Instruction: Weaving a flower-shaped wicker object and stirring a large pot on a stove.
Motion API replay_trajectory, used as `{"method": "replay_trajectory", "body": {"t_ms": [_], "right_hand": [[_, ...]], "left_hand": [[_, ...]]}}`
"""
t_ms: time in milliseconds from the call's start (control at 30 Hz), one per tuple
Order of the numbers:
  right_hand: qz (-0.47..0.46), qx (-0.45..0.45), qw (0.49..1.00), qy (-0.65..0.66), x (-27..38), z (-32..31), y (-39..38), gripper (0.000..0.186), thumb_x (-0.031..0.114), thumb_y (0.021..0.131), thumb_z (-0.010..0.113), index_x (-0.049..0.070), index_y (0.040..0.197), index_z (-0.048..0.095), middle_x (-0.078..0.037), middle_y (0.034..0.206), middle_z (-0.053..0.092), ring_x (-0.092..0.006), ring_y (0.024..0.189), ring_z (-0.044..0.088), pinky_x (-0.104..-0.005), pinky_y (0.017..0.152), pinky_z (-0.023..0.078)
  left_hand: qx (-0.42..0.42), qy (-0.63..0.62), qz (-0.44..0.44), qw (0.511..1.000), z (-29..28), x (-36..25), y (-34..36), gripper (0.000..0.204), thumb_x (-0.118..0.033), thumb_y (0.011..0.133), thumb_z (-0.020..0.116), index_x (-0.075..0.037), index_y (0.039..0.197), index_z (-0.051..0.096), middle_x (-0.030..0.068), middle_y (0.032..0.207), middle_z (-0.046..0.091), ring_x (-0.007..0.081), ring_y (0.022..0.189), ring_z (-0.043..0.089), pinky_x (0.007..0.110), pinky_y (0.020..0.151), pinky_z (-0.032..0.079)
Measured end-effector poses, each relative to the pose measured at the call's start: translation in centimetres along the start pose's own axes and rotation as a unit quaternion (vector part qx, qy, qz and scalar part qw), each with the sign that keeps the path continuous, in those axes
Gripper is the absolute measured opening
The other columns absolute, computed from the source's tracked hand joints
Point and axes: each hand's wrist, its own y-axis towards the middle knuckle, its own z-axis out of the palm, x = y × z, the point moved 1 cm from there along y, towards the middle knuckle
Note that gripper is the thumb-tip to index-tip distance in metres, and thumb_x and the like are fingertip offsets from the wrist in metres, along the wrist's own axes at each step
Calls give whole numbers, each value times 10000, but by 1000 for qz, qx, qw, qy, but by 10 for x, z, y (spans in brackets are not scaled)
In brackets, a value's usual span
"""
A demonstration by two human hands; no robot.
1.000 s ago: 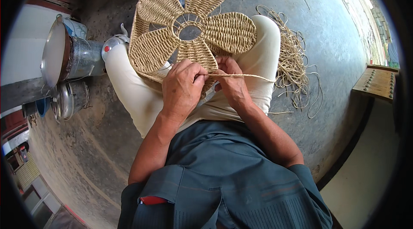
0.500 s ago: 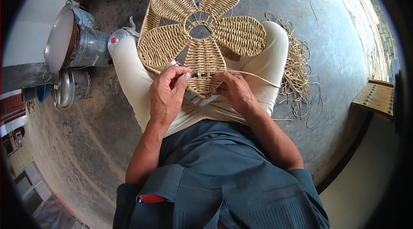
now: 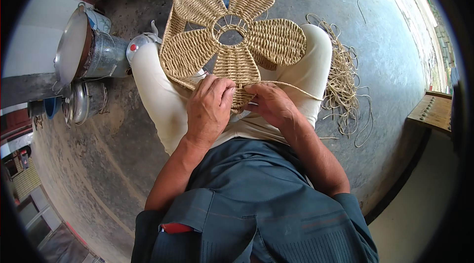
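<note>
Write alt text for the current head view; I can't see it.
Bare left hand and right hand work at the bottom petal of a woven five-petal flower, above cream trousers. A single cord trails rightward from the right hand; a tangled rope heap lies on the gray floor.

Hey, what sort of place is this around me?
Probably a home doubling as a craft workspace: metal pots at left, a heap of loose cord on the floor at right, and a woven flower-shaped piece in front of you.
</note>
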Motion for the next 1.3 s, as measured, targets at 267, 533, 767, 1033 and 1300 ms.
{"method": "replay_trajectory", "body": {"t_ms": [267, 533, 767, 1033, 1300], "right_hand": [[-14, 14, 1000, -4, -4, -1, 3, 197, 132, 1011, 647, 70, 1193, 689, -30, 1150, 724, -152, 1015, 669, -388, 877, 568], [-37, 23, 998, -36, 3, 3, 8, 372, 80, 976, 611, 96, 1347, 619, -13, 1187, 716, -132, 1048, 667, -342, 860, 564], [-48, 40, 997, -36, 5, 2, 10, 415, 42, 966, 614, 80, 1379, 596, -27, 1177, 718, -127, 1032, 681, -321, 853, 582], [-99, 40, 994, -22, -1, 5, 6, 440, 58, 975, 635, 62, 1412, 579, -23, 1169, 727, -95, 1008, 672, -289, 857, 559], [-142, -12, 987, -76, -4, 7, -3, 426, 88, 958, 669, 14, 1367, 574, -40, 1176, 698, -107, 1022, 645, -271, 910, 517]], "left_hand": [[18, 30, 20, 999, 0, -1, 6, 67, -62, 967, 689, -35, 1026, 674, 104, 950, 645, 328, 901, 646, 450, 806, 514], [29, 7, -27, 999, 1, -2, 6, 58, -40, 958, 695, -29, 1014, 700, 96, 930, 639, 289, 806, 644, 426, 739, 518], [52, 57, 20, 997, -3, -8, 15, 40, -57, 955, 698, -28, 976, 678, 109, 917, 616, 324, 863, 644, 458, 784, 520], [54, 132, 77, 987, 5, -10, 15, 104, -36, 951, 673, -35, 995, 579, 145, 929, 572, 360, 878, 622, 482, 805, 526], [23, -152, -105, 982, -16, -2, -7, 138, -45, 996, 670, -9, 1112, 604, 73, 1051, 677, 142, 788, 622, 319, 707, 534]]}}
